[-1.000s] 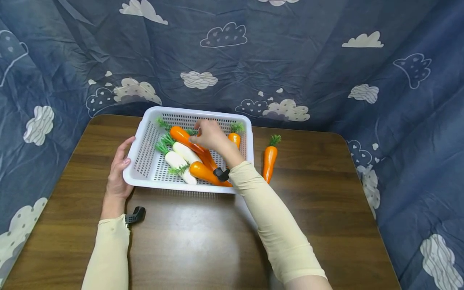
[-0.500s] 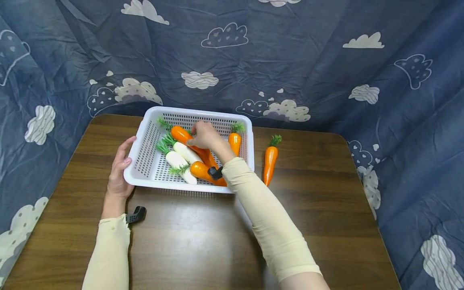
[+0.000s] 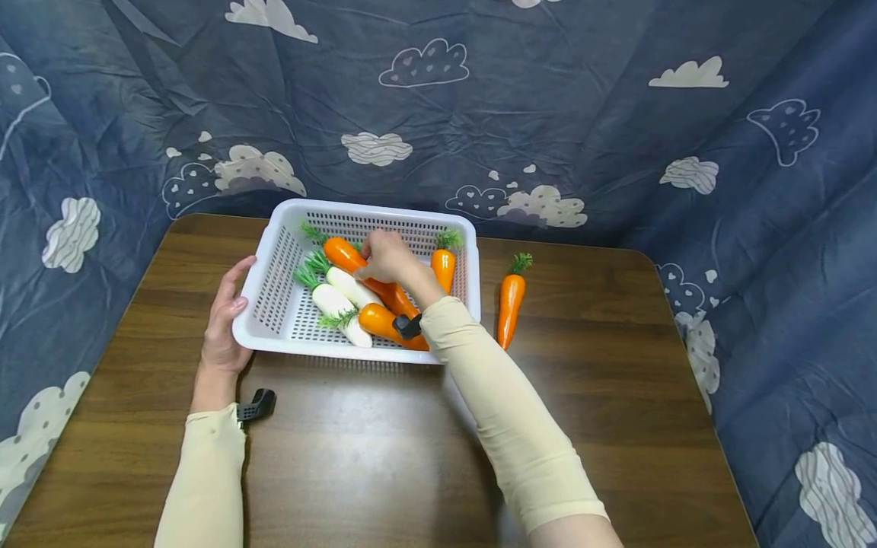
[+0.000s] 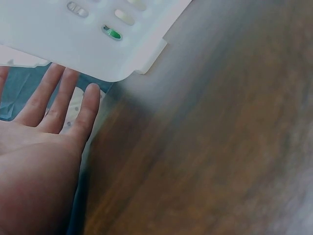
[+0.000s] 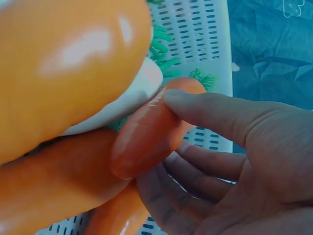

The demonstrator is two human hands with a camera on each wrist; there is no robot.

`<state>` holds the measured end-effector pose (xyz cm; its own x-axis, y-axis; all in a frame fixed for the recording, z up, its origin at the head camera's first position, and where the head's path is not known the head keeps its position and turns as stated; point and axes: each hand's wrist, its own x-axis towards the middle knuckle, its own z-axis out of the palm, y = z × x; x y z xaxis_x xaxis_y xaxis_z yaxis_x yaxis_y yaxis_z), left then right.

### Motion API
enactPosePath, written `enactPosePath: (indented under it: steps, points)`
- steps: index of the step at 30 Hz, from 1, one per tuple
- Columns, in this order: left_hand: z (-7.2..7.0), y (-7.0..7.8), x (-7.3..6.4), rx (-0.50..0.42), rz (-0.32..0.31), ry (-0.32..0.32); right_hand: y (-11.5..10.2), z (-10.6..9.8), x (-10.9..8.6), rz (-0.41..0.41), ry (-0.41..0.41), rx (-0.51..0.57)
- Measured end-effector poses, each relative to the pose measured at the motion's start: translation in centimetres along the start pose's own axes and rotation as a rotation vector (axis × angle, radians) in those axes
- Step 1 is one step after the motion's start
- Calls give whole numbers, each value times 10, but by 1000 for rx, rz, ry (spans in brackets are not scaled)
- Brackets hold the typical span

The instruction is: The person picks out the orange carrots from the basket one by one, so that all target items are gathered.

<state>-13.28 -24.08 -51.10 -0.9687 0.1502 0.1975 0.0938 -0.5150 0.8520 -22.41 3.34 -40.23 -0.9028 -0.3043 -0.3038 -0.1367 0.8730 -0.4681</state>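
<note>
My right hand reaches into a white perforated plastic basket. In the right wrist view its thumb lies on top of an orange carrot and the fingers curl beneath, pinching it. Another carrot lies nearer the basket's front, and one more lies at its right end. Two white radishes with green leaves rest left of the carrots. My left hand is at the basket's left end, its fairly straight fingers against the outer side; the left wrist view shows the fingertips at the basket's edge.
A single carrot lies on the brown wooden table to the right of the basket. Behind the table hangs a dark blue curtain with a cloud pattern. The basket stands close to the table's back edge.
My right hand and forearm have shifted slightly left, with the fingers drawing in around the carrot. The left hand and the basket have stayed in place.
</note>
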Motion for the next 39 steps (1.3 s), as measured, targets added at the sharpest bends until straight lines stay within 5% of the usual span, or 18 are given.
enactPosePath:
  steps: [13,39]
  points:
    - [1,-2,-1,0,-6,44,4,-15,-20,-16,46,85]
    - [3,-1,-1,-21,10,-1,32,-65,-84,-77,256,245]
